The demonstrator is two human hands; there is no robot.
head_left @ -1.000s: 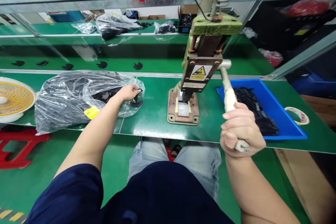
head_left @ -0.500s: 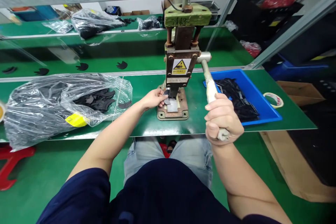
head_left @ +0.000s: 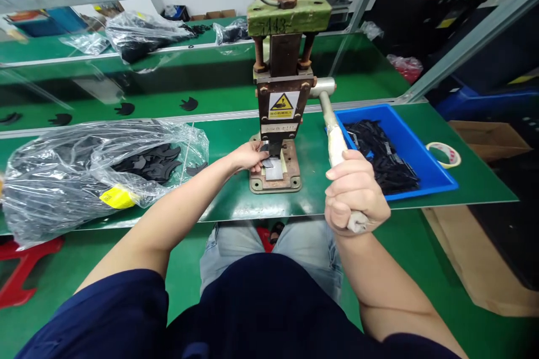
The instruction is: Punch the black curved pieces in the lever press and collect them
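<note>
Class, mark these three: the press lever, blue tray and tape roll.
Press lever (head_left: 336,142): head view, pale part of its shaft.
Blue tray (head_left: 426,164): head view, inner wall on the right.
Tape roll (head_left: 455,157): head view, ring's right side.

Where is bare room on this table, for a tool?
Bare table shows between the bag and the press, beyond the left hand, and between the press and the blue bin. At the press, hand and black piece crowd together.
</note>
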